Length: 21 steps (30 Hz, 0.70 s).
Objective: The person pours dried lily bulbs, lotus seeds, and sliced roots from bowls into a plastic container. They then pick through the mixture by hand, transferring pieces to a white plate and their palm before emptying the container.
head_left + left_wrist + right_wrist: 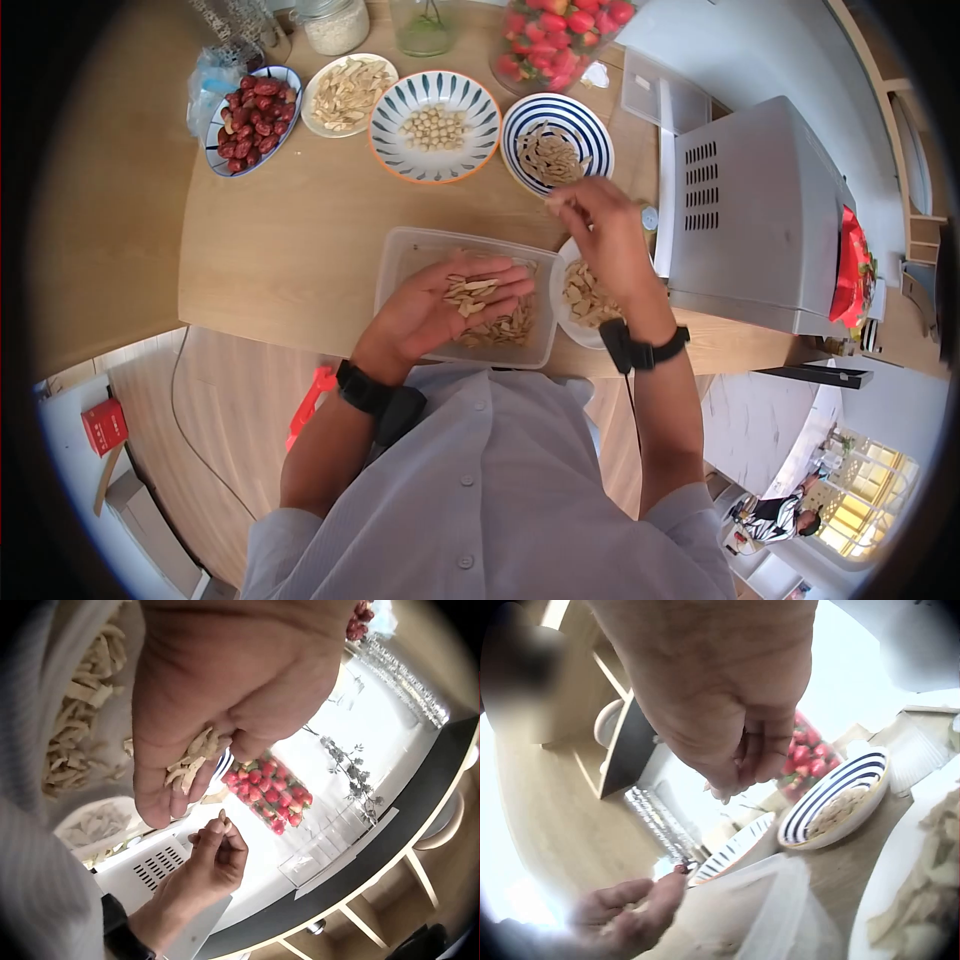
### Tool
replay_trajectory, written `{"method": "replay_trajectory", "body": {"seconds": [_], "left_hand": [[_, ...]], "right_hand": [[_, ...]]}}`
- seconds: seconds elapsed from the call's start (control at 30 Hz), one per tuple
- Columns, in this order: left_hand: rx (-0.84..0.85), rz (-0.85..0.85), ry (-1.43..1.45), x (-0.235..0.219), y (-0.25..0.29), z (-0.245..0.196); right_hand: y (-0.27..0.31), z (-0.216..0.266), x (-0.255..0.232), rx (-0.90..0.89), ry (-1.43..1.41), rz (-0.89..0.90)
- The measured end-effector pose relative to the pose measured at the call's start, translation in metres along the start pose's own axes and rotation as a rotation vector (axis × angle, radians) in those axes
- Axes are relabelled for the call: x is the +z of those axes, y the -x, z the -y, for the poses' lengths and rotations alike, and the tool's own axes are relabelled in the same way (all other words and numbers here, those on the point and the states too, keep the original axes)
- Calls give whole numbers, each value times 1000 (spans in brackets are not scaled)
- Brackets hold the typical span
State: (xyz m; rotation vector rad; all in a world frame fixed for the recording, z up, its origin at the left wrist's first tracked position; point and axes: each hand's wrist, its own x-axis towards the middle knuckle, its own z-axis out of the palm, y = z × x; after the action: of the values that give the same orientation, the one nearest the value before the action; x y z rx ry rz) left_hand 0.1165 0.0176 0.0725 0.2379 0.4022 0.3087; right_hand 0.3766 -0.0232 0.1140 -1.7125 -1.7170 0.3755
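Note:
My left hand [420,305] is held palm up over a clear plastic container [387,275], carrying several pale dried slices [468,296] on its palm and fingers. More slices [508,328] lie in the container. My right hand [618,245] is raised near the front of a blue-striped bowl [603,128], which holds a heap of dried pieces [552,155]. Thumb and fingertips pinch a small pale slice [223,819], seen in the left wrist view. Below this hand, a white plate [568,325] of pale slices [584,292] stands beside the container, partly hidden.
Along the back stand a bowl of red dates [255,120], a plate of pale strips [348,92], a patterned plate [385,150] with round pale seeds, and a clear container of strawberries [555,40]. A grey appliance [740,220] stands at the right. Another person [780,518] is in the background.

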Motion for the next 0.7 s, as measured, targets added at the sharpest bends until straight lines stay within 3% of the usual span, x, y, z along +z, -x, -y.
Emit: {"method": "replay_trajectory", "body": {"seconds": [0.2, 0.27, 0.3, 0.4, 0.47, 0.53, 0.63, 0.7], "left_hand": [[-19, 29, 89, 0, -2, -3], [-15, 40, 105, 0, -3, -4], [-12, 52, 116, -2, -3, -4], [0, 75, 156, -7, -4, -3], [13, 119, 259, -17, -6, 1], [34, 196, 440, -42, -13, 11], [-53, 461, 435, -58, -17, 9], [-27, 245, 326, -53, -12, 10]], "right_hand": [[-37, -54, 18, 70, 141, -2], [-39, -52, 22, -70, 311, -112], [-39, -46, 26, -143, 393, -164], [-22, 1, 28, -92, 194, -101], [-1, 42, 26, -332, 203, 177], [12, 66, 43, -360, 133, 216], [21, 79, 53, -347, 107, 233], [22, 80, 56, -345, 112, 245]]}}
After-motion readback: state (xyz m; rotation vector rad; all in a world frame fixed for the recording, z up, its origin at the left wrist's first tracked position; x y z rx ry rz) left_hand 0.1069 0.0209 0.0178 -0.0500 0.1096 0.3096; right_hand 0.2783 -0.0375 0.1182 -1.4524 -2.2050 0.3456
